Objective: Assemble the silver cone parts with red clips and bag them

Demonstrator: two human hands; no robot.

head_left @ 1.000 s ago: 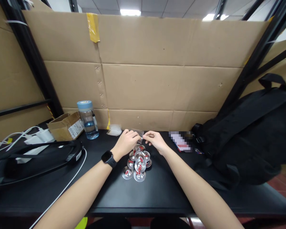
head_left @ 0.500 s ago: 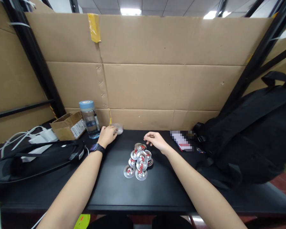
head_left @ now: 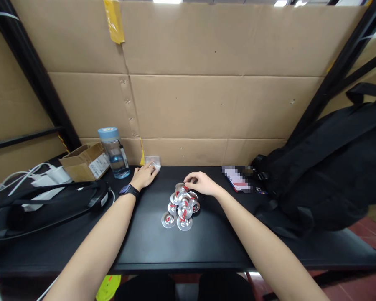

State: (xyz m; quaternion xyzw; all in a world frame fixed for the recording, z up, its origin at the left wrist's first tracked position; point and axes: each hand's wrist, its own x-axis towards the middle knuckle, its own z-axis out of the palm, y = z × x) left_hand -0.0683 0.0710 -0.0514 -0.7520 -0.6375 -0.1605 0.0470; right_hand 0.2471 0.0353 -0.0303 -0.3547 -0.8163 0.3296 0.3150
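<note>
Several shiny silver finger cymbals [head_left: 184,205] with red cords lie in a loose overlapping pile on the black table. At the pile's far side, my right hand [head_left: 200,184] has its thumb and bent fingertips pinched at the red cord of the farthest cymbal [head_left: 180,187]. That cymbal still rests on the pile. My left hand [head_left: 146,174] lies on the table to the left of the pile, fingers stretched out and palm down. Its fingertips rest on a small clear plastic bag [head_left: 156,159] by the cardboard wall. A dark watch [head_left: 128,190] is on my left wrist.
A blue-lidded water bottle [head_left: 115,154], an open cardboard box [head_left: 84,163], white cables with plugs and a black bag [head_left: 81,205] stand to the left. At the right lie a phone-like flat item [head_left: 236,177] and a black backpack [head_left: 332,167]. Cardboard [head_left: 181,104] closes the back.
My right hand has moved left and down onto the farthest cymbal. My left hand has flattened, its fingers now stretched over the plastic bag. The view has tilted slightly down.
</note>
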